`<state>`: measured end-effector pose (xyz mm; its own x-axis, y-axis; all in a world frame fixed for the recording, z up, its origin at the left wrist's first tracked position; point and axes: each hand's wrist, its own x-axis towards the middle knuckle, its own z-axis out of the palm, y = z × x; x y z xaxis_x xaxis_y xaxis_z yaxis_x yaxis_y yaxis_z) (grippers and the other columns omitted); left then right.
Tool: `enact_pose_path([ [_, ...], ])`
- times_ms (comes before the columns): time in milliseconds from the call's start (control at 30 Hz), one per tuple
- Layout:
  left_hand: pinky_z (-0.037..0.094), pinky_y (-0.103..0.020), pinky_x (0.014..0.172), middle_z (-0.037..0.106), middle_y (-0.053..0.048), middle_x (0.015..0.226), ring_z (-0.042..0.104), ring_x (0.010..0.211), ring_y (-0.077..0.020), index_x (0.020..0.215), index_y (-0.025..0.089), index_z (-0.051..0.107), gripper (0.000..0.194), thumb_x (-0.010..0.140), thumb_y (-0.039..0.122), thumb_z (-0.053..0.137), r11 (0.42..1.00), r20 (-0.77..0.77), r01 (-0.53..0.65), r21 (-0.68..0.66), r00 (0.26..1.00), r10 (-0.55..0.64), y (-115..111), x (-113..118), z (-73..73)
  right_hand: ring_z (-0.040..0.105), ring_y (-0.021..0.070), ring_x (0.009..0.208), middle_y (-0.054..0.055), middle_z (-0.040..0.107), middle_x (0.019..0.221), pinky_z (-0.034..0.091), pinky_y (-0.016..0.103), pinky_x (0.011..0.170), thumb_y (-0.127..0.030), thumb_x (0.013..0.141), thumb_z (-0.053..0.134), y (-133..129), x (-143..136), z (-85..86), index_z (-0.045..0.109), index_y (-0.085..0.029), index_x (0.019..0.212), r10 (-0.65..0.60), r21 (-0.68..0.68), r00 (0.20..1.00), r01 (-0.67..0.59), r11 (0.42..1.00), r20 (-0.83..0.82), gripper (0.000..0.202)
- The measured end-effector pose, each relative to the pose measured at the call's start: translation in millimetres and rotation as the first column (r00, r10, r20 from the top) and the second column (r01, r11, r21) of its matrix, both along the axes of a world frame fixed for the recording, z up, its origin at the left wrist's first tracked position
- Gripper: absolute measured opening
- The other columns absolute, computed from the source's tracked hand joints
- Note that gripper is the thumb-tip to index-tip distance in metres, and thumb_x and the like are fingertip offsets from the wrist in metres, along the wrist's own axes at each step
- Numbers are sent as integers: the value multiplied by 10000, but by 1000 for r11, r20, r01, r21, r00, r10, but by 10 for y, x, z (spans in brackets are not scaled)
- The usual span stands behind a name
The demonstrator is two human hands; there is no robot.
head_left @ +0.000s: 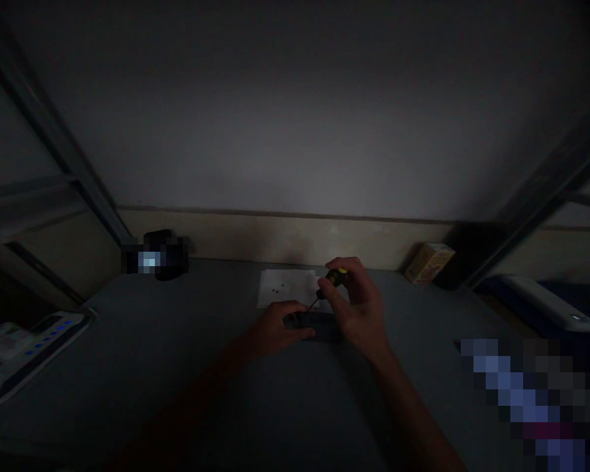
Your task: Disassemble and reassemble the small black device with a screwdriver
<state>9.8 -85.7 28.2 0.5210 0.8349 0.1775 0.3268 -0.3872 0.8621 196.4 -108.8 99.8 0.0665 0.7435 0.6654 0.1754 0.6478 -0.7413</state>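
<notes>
At 1 dark device (322, 329): 2 hands (366, 321), 1 screwdriver (333, 282).

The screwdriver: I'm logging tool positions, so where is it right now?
In the head view, the screwdriver is in the right hand, its shaft slanting down to the dark block that the left hand holds.

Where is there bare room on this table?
The table looks bare between the paper and the dark object at back left, and between the right hand and the box. It's crowded mid-table, where the left hand, dark case and screwdriver meet near the paper.
</notes>
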Motion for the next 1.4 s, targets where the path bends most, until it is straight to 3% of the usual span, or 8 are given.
enact_pose_path([
  [200, 511, -317, 879, 766, -45, 1029, 686, 972, -225, 1096, 188, 763, 293, 849, 343, 790, 1000, -14, 23, 4, 1000, -23, -19, -5, 62, 643, 232, 1048, 65, 649, 1241, 556, 435, 874, -319, 1045, 509, -3, 50, -8, 575, -361, 1388, 205, -62, 978, -208, 976, -42, 352],
  [400, 511, -335, 924, 772, -53, 1087, 692, 1010, -236, 1133, 206, 762, 315, 845, 329, 797, 999, -7, 16, 29, 1000, -15, -21, -8, 36, 616, 206, 930, 44, 587, 1077, 565, 392, 807, -318, 946, 692, 0, -24, -31, 693, -328, 1158, 5, 4, 1000, -5, 1000, -20, 212],
  [533, 507, -322, 909, 772, -53, 1062, 689, 1002, -234, 1126, 202, 767, 325, 846, 363, 804, 999, -9, 13, 45, 1000, -12, -16, -12, 9, 653, 230, 1011, 59, 654, 1139, 550, 443, 895, -315, 1031, 552, -18, -10, -21, 605, -350, 1365, 111, -55, 992, -114, 992, -54, 340],
  [633, 503, -303, 873, 770, -51, 1032, 690, 973, -225, 1121, 196, 770, 328, 845, 367, 807, 999, 3, 14, 46, 1000, -14, -12, -7, 6, 647, 256, 1115, 77, 649, 1281, 539, 472, 939, -328, 1056, 488, -19, -10, -21, 590, -346, 1369, 165, -67, 983, -170, 983, -80, 330],
  [833, 500, -310, 868, 772, -48, 1019, 697, 949, -229, 1073, 202, 771, 296, 838, 377, 810, 999, -36, 21, 32, 999, -20, -2, -26, 36, 604, 188, 884, 30, 582, 1066, 560, 359, 777, -287, 913, 733, -4, -38, -47, 659, -333, 1175, 25, -14, 998, -26, 1000, -59, 276],
  [1033, 501, -306, 855, 757, -46, 1018, 679, 964, -230, 1059, 196, 745, 328, 813, 397, 826, 999, -76, 5, 50, 997, -1, 12, -98, 28, 662, 248, 1074, 79, 652, 1232, 568, 461, 900, -317, 1019, 560, -5, 0, -62, 516, -349, 1431, 210, -90, 975, -216, 972, -75, 416],
  [1233, 492, -299, 845, 741, -42, 995, 670, 946, -226, 1035, 191, 735, 319, 810, 397, 830, 999, -64, 18, 39, 998, -16, 8, -106, 43, 579, 186, 866, 23, 571, 1063, 551, 365, 793, -281, 889, 754, 16, -52, -88, 618, -331, 1216, -17, -38, 999, 16, 999, -28, 358],
  [1400, 496, -286, 822, 743, -45, 1006, 673, 935, -216, 1057, 182, 739, 333, 816, 392, 829, 998, -16, 62, -10, 998, -62, 10, -118, 50, 620, 215, 945, 42, 634, 1081, 551, 399, 838, -300, 968, 652, 7, 31, -68, 590, -352, 1355, 112, -84, 993, -115, 990, -44, 396],
])
